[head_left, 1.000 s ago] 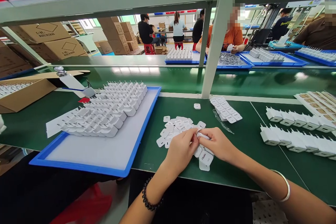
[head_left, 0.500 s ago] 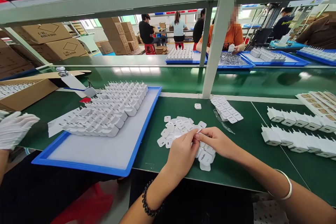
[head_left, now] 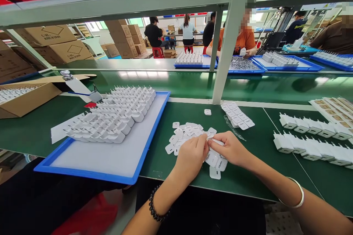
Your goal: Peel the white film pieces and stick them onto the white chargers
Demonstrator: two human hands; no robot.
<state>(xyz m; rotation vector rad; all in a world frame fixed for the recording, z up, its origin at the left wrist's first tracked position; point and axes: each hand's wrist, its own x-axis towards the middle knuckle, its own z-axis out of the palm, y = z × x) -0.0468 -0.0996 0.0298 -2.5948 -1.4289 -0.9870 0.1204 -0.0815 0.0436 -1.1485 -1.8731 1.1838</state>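
Note:
My left hand [head_left: 192, 154] and my right hand [head_left: 230, 147] meet over the green table, fingertips pinched close together. Below them is a sheet of white labels [head_left: 216, 159] with dark print; my right hand's fingers are closed on its upper part. What my left fingers pinch is too small to make out. A loose pile of small white rounded-square pieces [head_left: 183, 134] lies to the left of my hands. One single piece [head_left: 207, 112] lies apart, further back. More label sheets [head_left: 237, 115] rest behind my right hand.
A blue-rimmed tray [head_left: 151, 136] with rows of white plug adapters [head_left: 110, 117] stands at the left. Two rows of adapters [head_left: 311, 148] are at the right. A metal post [head_left: 227, 40] rises behind the table, with people seated beyond. An open carton [head_left: 30, 99] sits far left.
The white-gloved hand at the left edge has gone out of view. The labels under my hands have shifted and tilted slightly. My hands have barely moved.

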